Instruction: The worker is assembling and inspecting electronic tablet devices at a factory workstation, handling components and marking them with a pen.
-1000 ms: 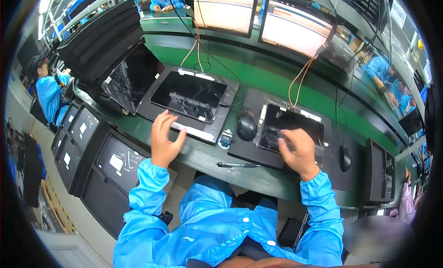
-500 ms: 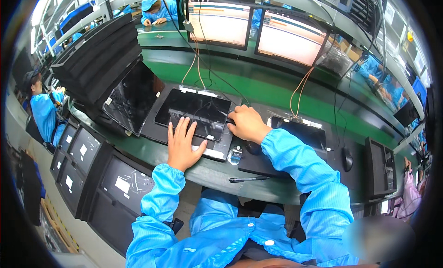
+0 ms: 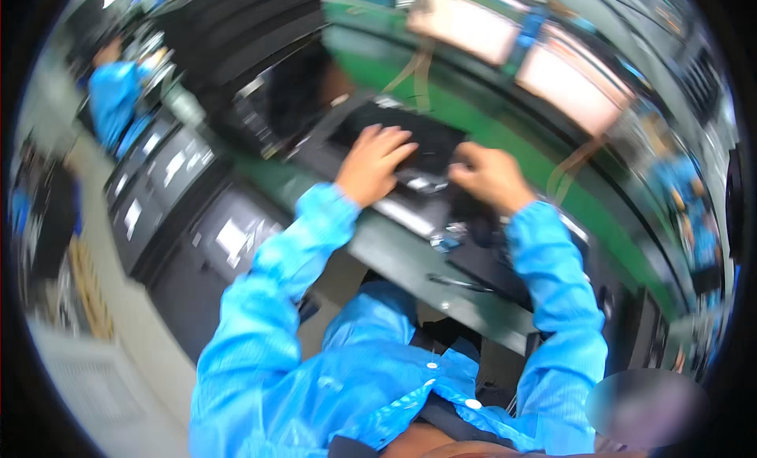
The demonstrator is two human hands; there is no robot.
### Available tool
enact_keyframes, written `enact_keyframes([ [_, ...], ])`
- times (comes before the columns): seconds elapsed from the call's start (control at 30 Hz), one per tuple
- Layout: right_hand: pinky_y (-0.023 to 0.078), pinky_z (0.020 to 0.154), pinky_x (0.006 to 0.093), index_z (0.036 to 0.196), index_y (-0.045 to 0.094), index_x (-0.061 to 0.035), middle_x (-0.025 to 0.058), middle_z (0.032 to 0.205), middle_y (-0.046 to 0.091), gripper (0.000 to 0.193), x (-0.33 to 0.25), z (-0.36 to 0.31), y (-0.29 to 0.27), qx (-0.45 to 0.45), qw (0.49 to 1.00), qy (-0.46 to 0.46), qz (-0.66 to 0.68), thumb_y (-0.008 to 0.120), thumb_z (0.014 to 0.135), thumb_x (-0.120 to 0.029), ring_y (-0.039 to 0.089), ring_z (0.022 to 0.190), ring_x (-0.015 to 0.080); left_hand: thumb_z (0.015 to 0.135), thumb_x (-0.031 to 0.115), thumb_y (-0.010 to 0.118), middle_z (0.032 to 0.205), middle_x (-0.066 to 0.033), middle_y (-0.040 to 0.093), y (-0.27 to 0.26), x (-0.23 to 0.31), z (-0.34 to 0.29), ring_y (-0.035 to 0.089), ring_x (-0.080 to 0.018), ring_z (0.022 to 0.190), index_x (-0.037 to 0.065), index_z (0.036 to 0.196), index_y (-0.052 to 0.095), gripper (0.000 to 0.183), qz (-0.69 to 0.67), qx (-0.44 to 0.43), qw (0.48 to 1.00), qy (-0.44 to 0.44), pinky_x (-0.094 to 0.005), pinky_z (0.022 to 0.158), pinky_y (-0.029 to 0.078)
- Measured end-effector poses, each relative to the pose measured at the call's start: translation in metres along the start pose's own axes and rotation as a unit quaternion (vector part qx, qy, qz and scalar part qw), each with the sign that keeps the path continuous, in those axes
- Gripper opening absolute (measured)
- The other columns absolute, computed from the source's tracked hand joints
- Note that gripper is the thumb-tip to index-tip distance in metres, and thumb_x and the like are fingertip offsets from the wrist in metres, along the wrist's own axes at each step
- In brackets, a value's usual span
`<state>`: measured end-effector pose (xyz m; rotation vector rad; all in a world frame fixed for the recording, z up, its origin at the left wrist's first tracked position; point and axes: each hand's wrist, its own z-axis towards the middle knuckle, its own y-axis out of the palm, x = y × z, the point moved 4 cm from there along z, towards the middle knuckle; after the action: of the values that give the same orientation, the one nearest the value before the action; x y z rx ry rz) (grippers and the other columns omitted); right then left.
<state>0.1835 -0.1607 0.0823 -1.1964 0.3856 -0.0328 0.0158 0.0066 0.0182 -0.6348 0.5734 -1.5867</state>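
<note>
A black flat screen panel (image 3: 434,141) lies on a dark pad on the green bench, blurred by motion. My left hand (image 3: 372,166) rests over its left part, fingers stretched out, holding nothing. At the panel's right edge is my right hand (image 3: 495,176), its fingers curled together. Whatever sits between those fingertips is hidden by blur. Just in front of the panel runs a pale strip (image 3: 406,217), with a small bluish item (image 3: 446,241) at its right end.
Two lit monitors (image 3: 465,23) stand behind the bench. Black trays (image 3: 244,32) are stacked at the back left, and more trays (image 3: 162,174) hold white sheets lower left. A pen (image 3: 461,283) lies near the front edge. One co-worker (image 3: 114,103) sits far left.
The whole view has turned and smeared, shifting the bench rightward and tilting it. My left hand stays over the panel; my right hand stays at its right edge, fingers still curled.
</note>
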Motion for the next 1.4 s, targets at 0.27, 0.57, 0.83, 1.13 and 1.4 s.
enact_keyframes([
  [0.27, 0.043, 0.105, 0.0517, 0.135, 0.063, -0.0059, 0.0198, 0.137, 0.058, 0.060, -0.003, -0.054, -0.028, 0.168, 0.970, -0.069, -0.161, 0.077, 0.087, -0.038, 0.055, 0.126, 0.0386, 0.084, 0.003, 0.069, 0.099, -0.0142, 0.076, -0.116, 0.038, -0.033, 0.074, -0.0325, 0.086, 0.007, 0.103, 0.076, 0.021, -0.040, 0.278, 0.943, -0.181, -0.0393, 0.075, 0.059],
  [0.57, 0.049, 0.101, 0.0511, 0.131, 0.063, 0.0008, 0.0275, 0.132, 0.058, 0.055, 0.010, -0.095, 0.038, 0.196, 0.976, 0.097, -0.020, 0.072, 0.089, -0.034, 0.059, 0.120, 0.0452, 0.102, 0.030, 0.064, 0.132, -0.0137, 0.067, -0.332, 0.015, -0.377, 0.066, -0.0266, 0.118, -0.002, 0.136, 0.060, 0.047, -0.447, 0.307, 0.548, -0.638, -0.0418, 0.104, 0.052],
  [0.83, 0.047, 0.105, 0.0495, 0.126, 0.066, -0.0019, 0.0256, 0.134, 0.058, 0.046, 0.007, -0.118, 0.036, 0.187, 0.975, 0.114, -0.029, 0.069, 0.086, -0.023, 0.058, 0.120, 0.0433, 0.102, 0.030, 0.062, 0.136, -0.0189, 0.063, -0.337, 0.007, -0.561, 0.062, -0.0351, 0.124, -0.005, 0.136, 0.057, 0.049, -0.468, 0.312, 0.451, -0.694, -0.0504, 0.109, 0.049],
  [1.13, 0.045, 0.105, 0.0515, 0.123, 0.065, 0.0014, 0.0267, 0.129, 0.058, 0.042, 0.010, -0.113, 0.039, 0.224, 0.970, 0.096, -0.004, 0.069, 0.087, -0.019, 0.056, 0.120, 0.0432, 0.099, 0.011, 0.057, 0.142, -0.0197, 0.057, -0.335, -0.015, -0.566, 0.058, -0.0343, 0.126, -0.001, 0.147, 0.046, 0.051, -0.373, 0.348, 0.552, -0.659, -0.0472, 0.112, 0.045],
  [1.4, 0.045, 0.108, 0.0491, 0.125, 0.065, 0.0019, 0.0262, 0.133, 0.057, 0.041, 0.017, -0.111, 0.039, 0.216, 0.971, 0.104, -0.005, 0.068, 0.089, -0.017, 0.055, 0.125, 0.0434, 0.097, -0.002, 0.048, 0.150, -0.0209, 0.048, -0.340, -0.030, -0.589, 0.052, -0.0326, 0.133, -0.002, 0.157, 0.035, 0.061, -0.309, 0.355, 0.577, -0.668, -0.0428, 0.117, 0.038],
])
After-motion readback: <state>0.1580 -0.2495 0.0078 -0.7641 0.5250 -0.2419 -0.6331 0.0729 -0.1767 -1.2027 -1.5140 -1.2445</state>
